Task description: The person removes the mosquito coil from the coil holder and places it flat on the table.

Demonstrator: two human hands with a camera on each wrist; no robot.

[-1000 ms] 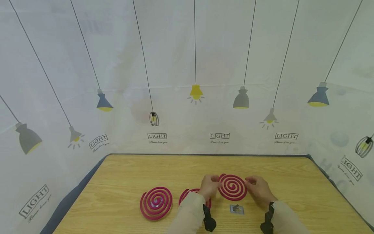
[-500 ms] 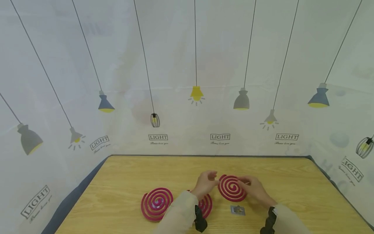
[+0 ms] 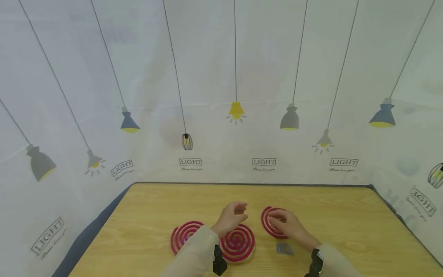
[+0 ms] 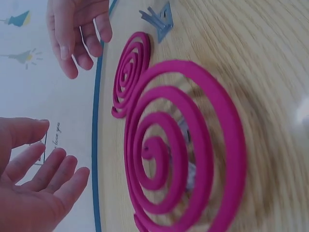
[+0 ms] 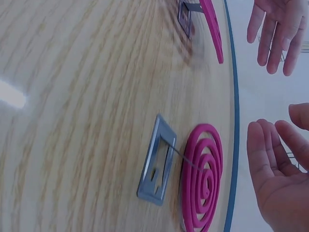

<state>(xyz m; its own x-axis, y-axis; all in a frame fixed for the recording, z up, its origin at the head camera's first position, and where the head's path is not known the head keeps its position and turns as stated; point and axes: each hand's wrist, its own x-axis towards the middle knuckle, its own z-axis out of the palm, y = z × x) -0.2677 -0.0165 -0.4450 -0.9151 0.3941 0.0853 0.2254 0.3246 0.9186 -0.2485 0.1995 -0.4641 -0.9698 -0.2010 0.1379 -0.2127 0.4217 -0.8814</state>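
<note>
Right coil (image 5: 205, 191), a magenta spiral, lies flat on the worktop (image 3: 155, 207), rightmost of three alike. Metal stand (image 3: 284, 249) sits just beside it on the near side; right wrist view has a thin prong slanting up off the stand and crossing in front of the coil, can't tell if the two touch. Change: compared with half a second ago, left hand (image 3: 230, 219) is further left, clear of the right coil's edge, and shows just beyond the middle coil (image 3: 237, 241) in the head view. Right hand (image 3: 288, 226) is further inward, hiding the right part of the right coil from the head camera. Neither of the hands grips anything: fingers loosely bent, and both wrist views show a gap between them and the coils. Middle coil is less covered now; it looks raised off the worktop, metal bits visible through its loops from the left wrist. Left coil (image 3: 183, 235) is partly hidden by the left sleeve (image 3: 192, 250); something pale shows between its rings, too small to name. For the work in hand, my read: right coil is let go and resting by itself, about where it is in the earlier pictures, and it sits differently from the middle one, its stand being next to it rather than underneath
</note>
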